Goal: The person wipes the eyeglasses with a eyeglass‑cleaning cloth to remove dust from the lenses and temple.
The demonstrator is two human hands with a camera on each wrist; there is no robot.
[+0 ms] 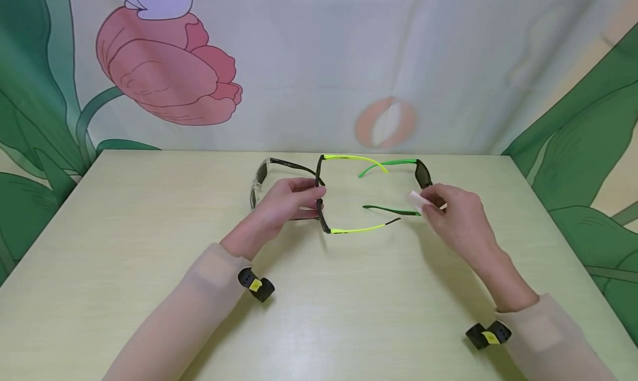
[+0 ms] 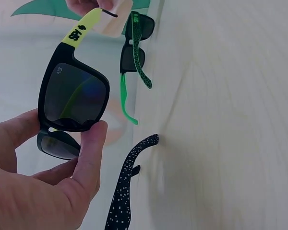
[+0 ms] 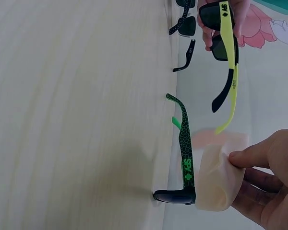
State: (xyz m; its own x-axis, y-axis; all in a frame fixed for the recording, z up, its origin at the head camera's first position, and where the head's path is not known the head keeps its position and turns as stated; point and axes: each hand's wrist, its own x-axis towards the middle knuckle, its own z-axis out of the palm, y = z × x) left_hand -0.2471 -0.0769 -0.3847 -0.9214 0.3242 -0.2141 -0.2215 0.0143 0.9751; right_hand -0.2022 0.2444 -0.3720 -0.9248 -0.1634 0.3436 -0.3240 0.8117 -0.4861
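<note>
Your left grip (image 1: 289, 201) is raised left of centre in the head view, thumb and fingers drawn into a pinch, the tips pointing right. Your left forearm (image 1: 181, 309), sleeved, slants up from the lower left, and your left wrist (image 1: 248, 238) shows bare past the cuff. Your right grip (image 1: 458, 212) faces it, well apart, with the thumb (image 3: 257, 154) pinching toward curled fingers (image 3: 257, 203) and the tips aimed left. Your right forearm (image 1: 553, 336), also sleeved, rises from the lower right, your right wrist (image 1: 508, 284) bare and angled inward.
</note>
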